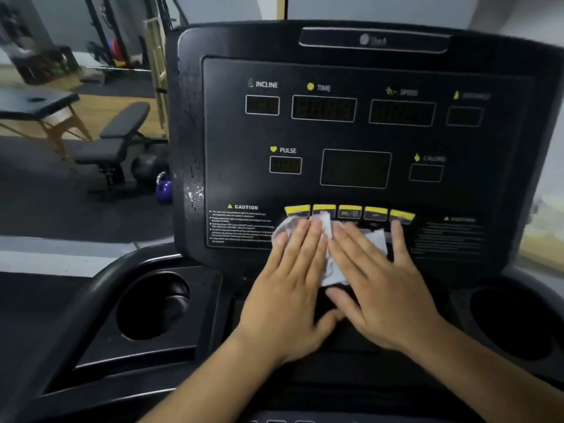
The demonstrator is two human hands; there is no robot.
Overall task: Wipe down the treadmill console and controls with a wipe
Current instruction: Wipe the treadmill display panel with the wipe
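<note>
Both hands lie flat on the lower edge of the treadmill console [232, 132], at about 6 o'clock on its dark face. The left hand [287, 288] and the right hand [381, 288] sit side by side, and each grip is apart: the fingers are straight and spread, pressing down rather than curling. Under them is the white wipe [326, 222], crumpled, showing between the two hands and past the fingertips. It is pressed against the panel just below the row of yellow buttons [351, 210], and its top edge touches the second button from the left. The right hand's outermost finger reaches up to the button at the row's right end. The caution label [241, 224] sits at 9 o'clock from the wipe. The displays above are dark. A cup holder [152, 303] sits at 8 o'clock from the hands. Beyond the console, at 9 o'clock in the view, stand a black weight bench [119, 138] and a purple kettlebell [164, 187] on the floor.
</note>
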